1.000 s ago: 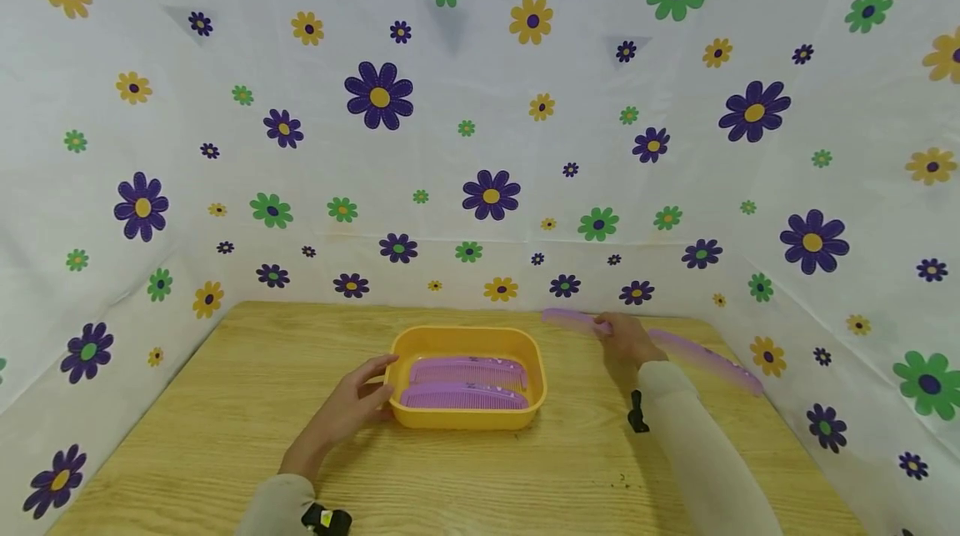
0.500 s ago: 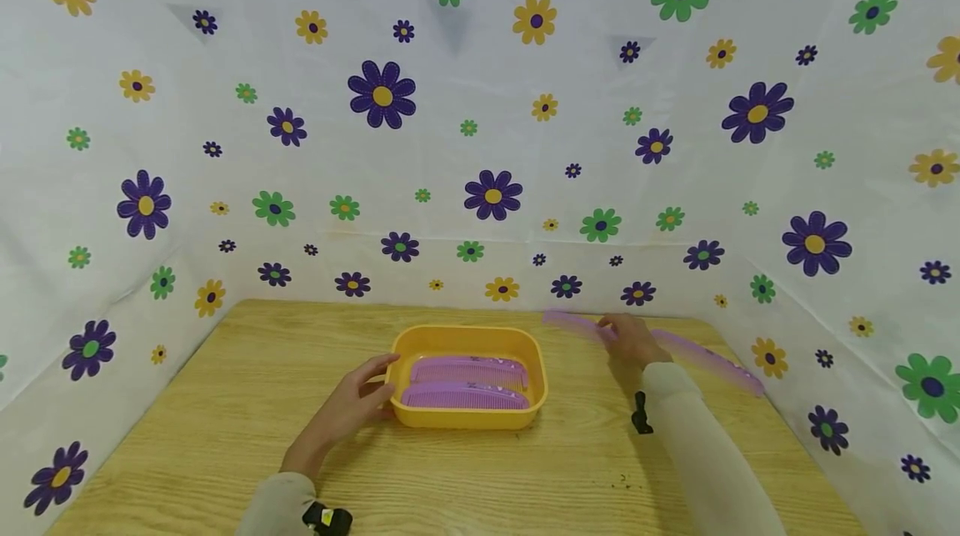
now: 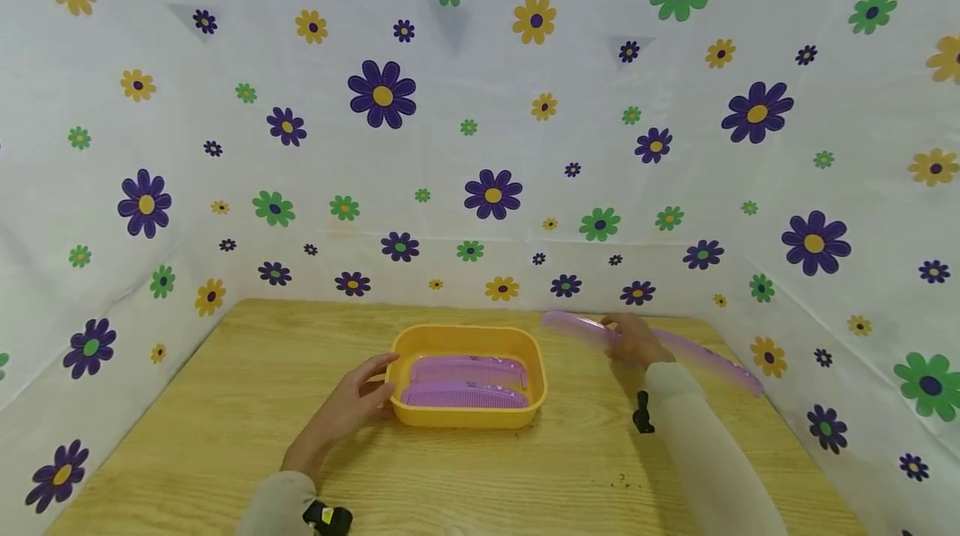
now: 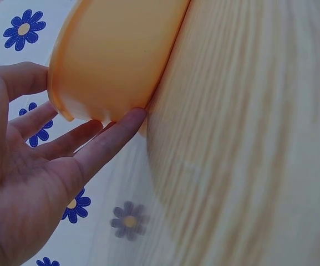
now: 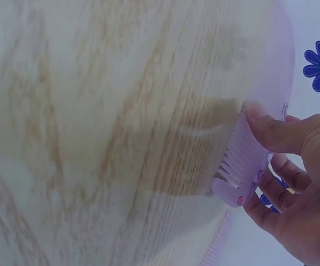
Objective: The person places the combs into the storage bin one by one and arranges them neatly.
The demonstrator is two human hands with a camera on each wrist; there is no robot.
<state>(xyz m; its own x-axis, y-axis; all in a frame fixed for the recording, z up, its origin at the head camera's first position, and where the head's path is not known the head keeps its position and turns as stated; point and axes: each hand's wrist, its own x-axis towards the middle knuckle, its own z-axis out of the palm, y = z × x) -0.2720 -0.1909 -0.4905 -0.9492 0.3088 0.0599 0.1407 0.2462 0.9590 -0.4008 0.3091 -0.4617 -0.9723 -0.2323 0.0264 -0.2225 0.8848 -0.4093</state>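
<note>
In the head view my left hand (image 3: 347,404) is at the left end of a yellow plastic tub (image 3: 467,418). The left wrist view has its fairly straight fingers touching the tub's rim and outer wall. Two purple combs lie inside, a rear comb (image 3: 468,369) and a front comb (image 3: 463,396), teeth toward me. At the back right, my right hand (image 3: 633,342) pinches another purple comb (image 3: 572,325) near its right end. In the right wrist view the thumb is on this comb's toothed side (image 5: 238,152), with fingers behind its spine.
One more purple comb (image 3: 711,361) lies slantwise at the table's right edge, partly behind the right hand. The wooden table (image 3: 480,482) is bordered by a white flower-print cloth (image 3: 420,161) at the back and sides. Small dark specks (image 3: 621,482) dot the front right.
My right hand has shifted slightly right along the pinched comb, whose face now shows a little more, tilted. My left hand and the tub stay in place.
</note>
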